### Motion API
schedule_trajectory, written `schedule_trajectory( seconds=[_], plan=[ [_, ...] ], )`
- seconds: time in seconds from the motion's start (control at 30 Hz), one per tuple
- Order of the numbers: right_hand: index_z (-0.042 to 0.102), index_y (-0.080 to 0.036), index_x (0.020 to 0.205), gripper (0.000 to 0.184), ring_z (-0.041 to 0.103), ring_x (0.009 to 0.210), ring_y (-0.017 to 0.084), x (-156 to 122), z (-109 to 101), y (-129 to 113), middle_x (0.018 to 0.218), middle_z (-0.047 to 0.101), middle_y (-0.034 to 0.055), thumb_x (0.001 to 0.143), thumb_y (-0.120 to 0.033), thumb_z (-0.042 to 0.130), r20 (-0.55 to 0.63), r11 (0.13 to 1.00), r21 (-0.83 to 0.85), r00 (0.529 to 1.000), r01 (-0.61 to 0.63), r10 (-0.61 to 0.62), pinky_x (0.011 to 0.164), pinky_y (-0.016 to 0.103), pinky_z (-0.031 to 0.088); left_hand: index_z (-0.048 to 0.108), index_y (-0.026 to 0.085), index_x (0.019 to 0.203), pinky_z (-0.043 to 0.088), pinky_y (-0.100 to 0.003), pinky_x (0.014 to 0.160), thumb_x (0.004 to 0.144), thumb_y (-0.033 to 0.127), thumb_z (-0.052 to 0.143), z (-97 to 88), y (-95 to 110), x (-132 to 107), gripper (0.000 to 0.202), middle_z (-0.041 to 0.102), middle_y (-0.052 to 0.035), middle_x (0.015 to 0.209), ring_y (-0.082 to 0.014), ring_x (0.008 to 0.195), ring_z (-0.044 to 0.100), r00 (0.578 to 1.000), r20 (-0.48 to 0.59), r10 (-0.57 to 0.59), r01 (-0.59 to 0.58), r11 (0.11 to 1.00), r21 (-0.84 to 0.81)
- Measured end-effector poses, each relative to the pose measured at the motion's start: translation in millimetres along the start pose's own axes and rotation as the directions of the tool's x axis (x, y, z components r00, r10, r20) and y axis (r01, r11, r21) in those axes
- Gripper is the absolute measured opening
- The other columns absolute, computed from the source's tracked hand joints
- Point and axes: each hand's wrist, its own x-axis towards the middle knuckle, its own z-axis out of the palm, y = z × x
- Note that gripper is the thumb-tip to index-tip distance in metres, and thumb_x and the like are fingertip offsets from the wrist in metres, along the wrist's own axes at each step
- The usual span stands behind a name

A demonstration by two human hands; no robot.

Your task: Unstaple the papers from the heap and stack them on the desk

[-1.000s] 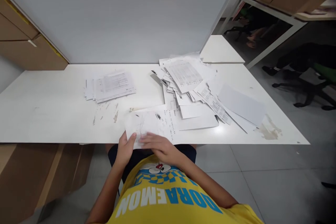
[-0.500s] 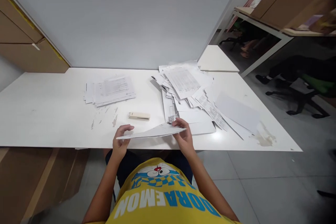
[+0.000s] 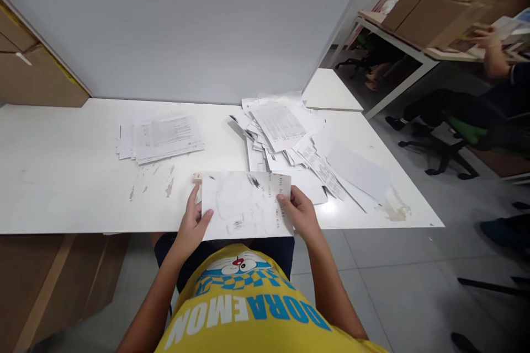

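Note:
A white sheet of paper (image 3: 244, 204) with dark smudges and faint print is held up over the desk's front edge, its marked face toward me. My left hand (image 3: 194, 229) grips the left side, thumb on the face and index finger stretched along the edge. On the right side, my right hand (image 3: 301, 214) pinches the paper, thumb in front and fingers behind. Whether it is one sheet or more, I cannot tell. Just beyond the paper's top left corner shows the end of a cream stapler (image 3: 197, 177); the rest is hidden.
A fairly neat stack of printed papers (image 3: 169, 138) lies at the left on the white desk (image 3: 62, 176). A messy paper pile (image 3: 281, 127) spreads at the right. A grey partition (image 3: 199, 27) stands behind. Cardboard boxes (image 3: 434, 16) and a co-worker's arm (image 3: 494, 58) are far right.
The paper has tipped from nearly edge-on to facing me, now covering most of the stapler. Both hands keep their hold on its sides. The view has shifted slightly to the right.

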Motion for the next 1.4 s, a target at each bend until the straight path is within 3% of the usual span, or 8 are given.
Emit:
schedule_trajectory(
  seconds=[0.07,0.1,0.2,0.33,0.8,0.93,1.1,1.4],
  plan=[
    [0.064,-0.021,0.093,0.030,0.056,0.069,0.021,-1.1,-10.6,8.6,0.074,0.061,0.0008,0.082,-0.049,0.062,-0.044,0.992,0.032,0.991,-0.124,0.125,0.061,0.030,0.044,0.014,0.028,0.158,0.054,-0.034,0.080,0.093,0.046,0.053,8.6,7.6,2.8,0.078,0.069,-0.0076,0.105,-0.0194,0.086,0.066,0.994,0.107,0.021,-0.034,0.992,0.125],
    [0.064,-0.020,0.093,0.031,0.056,0.070,0.021,-1.2,-14.9,12.6,0.075,0.062,0.0013,0.080,-0.048,0.063,-0.073,0.985,0.042,0.983,-0.167,0.170,0.061,0.031,0.044,0.024,0.028,0.156,0.052,-0.034,0.081,0.094,0.043,0.050,13.2,10.1,5.4,0.069,0.069,-0.0068,0.103,-0.0195,0.087,0.064,0.988,0.145,0.054,-0.086,0.970,0.226],
    [0.065,-0.020,0.090,0.030,0.056,0.069,0.021,-0.3,-23.5,21.8,0.075,0.063,0.0017,0.076,-0.045,0.063,-0.135,0.969,0.038,0.959,-0.245,0.247,0.061,0.031,0.044,0.059,0.025,0.134,0.046,-0.043,0.094,0.095,0.034,0.046,27.7,11.2,14.6,0.043,0.068,-0.0091,0.107,-0.0251,0.102,0.060,0.960,0.229,0.162,-0.262,0.805,0.531],
    [0.065,-0.020,0.090,0.029,0.059,0.073,0.022,1.9,-26.0,26.5,0.078,0.066,0.0026,0.073,-0.044,0.065,-0.151,0.952,0.037,0.940,-0.302,0.305,0.064,0.033,0.047,0.063,0.019,0.129,0.038,-0.048,0.097,0.095,0.030,0.044,41.8,6.1,18.5,0.041,0.067,-0.0118,0.103,-0.0287,0.104,0.055,0.935,0.254,0.247,-0.354,0.625,0.696],
    [0.065,-0.019,0.095,0.037,0.063,0.076,0.023,9.6,-10.6,20.2,0.080,0.069,0.0032,0.072,-0.047,0.066,0.012,0.943,0.164,0.957,-0.289,0.291,0.066,0.033,0.049,0.069,0.020,0.119,0.036,-0.050,0.093,0.093,0.037,0.049,27.9,5.1,4.6,0.037,0.064,-0.0134,0.099,-0.0307,0.101,0.053,0.939,0.136,0.316,-0.294,0.529,0.796],
    [0.065,-0.019,0.095,0.036,0.062,0.075,0.022,9.7,-11.6,25.7,0.080,0.069,0.0030,0.072,-0.048,0.066,0.023,0.944,0.178,0.960,-0.279,0.279,0.065,0.033,0.048,0.061,0.021,0.132,0.035,-0.053,0.103,0.092,0.041,0.051,18.3,8.8,11.5,0.045,0.061,-0.0162,0.123,-0.0345,0.121,0.050,0.892,0.085,0.443,-0.331,0.514,0.791],
    [0.065,-0.019,0.091,0.032,0.060,0.072,0.020,14.1,-10.5,27.5,0.077,0.067,0.0015,0.072,-0.045,0.066,0.012,0.947,0.158,0.959,-0.281,0.283,0.065,0.031,0.047,0.050,0.017,0.142,0.032,-0.050,0.115,0.097,0.035,0.043,16.6,11.4,40.3,0.049,0.049,-0.0174,0.146,-0.0342,0.146,0.033,0.830,0.212,0.516,-0.471,0.444,0.762],
    [0.063,-0.019,0.086,0.027,0.061,0.074,0.021,19.5,-9.1,26.8,0.078,0.067,0.0016,0.072,-0.042,0.065,0.008,0.950,0.137,0.959,-0.282,0.283,0.065,0.031,0.048,0.070,0.020,0.117,0.042,-0.053,0.106,0.094,0.023,0.043,19.5,5.8,72.8,0.035,0.061,-0.0145,0.112,-0.0279,0.112,0.055,0.813,0.121,0.569,-0.443,0.471,0.763]
  ],
)
